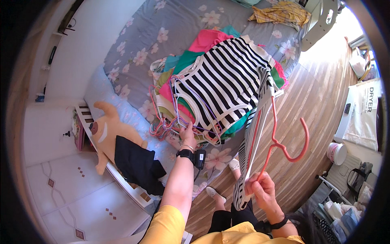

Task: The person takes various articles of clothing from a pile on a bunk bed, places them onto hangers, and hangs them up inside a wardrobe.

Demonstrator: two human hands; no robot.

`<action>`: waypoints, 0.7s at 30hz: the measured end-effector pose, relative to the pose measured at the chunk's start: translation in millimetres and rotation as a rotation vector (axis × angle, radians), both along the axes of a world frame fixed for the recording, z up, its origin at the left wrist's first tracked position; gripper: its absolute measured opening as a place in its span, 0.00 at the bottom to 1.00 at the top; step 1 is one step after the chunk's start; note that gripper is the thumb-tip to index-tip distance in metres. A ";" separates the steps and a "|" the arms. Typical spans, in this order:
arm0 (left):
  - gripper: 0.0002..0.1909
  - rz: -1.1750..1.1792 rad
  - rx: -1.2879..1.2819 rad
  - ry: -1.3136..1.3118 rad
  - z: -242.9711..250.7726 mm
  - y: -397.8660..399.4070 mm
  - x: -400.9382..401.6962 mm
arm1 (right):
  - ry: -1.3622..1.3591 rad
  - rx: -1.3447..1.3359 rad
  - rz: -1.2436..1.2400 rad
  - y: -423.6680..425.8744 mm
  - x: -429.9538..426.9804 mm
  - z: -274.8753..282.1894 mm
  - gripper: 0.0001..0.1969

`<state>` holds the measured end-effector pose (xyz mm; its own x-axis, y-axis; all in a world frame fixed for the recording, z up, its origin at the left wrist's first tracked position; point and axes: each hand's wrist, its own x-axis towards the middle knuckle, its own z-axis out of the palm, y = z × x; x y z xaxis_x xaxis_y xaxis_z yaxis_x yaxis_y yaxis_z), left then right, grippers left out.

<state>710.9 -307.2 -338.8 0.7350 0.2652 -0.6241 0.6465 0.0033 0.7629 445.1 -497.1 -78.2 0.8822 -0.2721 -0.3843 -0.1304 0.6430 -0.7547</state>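
Observation:
My right hand (pixel 261 188) grips a coral-coloured clothes hanger (pixel 275 143) near one end. A black-and-white striped garment (pixel 247 149) hangs from that hanger, seen nearly edge-on. Over on the bed, my left hand (pixel 188 136) has hold of several thin hangers (pixel 170 123) in purple, white and pink, bunched together; its fingertips are partly hidden among them. Beyond it a sleeveless striped knit top (pixel 227 77) lies uppermost on a pile of clothes. Pink fabric (pixel 208 39) and green fabric (pixel 186 62) stick out from beneath the top.
The pile lies on a grey floral bedsheet (pixel 179 18). A plush toy (pixel 114 129) and black cloth (pixel 137 161) lie along the bed's white side rail. Yellow checked cloth (pixel 280 13) is at the far corner. Across the wooden floor (pixel 317 100) stand a white bucket (pixel 336 153) and a dryer (pixel 362 116).

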 end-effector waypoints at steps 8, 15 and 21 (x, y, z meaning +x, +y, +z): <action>0.06 0.016 0.157 -0.222 37.7 16.5 4.3 | 0.006 -0.033 0.129 -1.1 8.8 8.1 0.09; 0.06 -0.372 -0.175 -0.324 212.4 -3.8 -92.0 | -0.015 -0.020 0.125 2.0 -8.4 21.8 0.09; 0.11 -0.489 -0.091 0.036 277.6 81.1 -261.1 | 0.001 -0.108 0.291 50.3 -59.3 50.9 0.08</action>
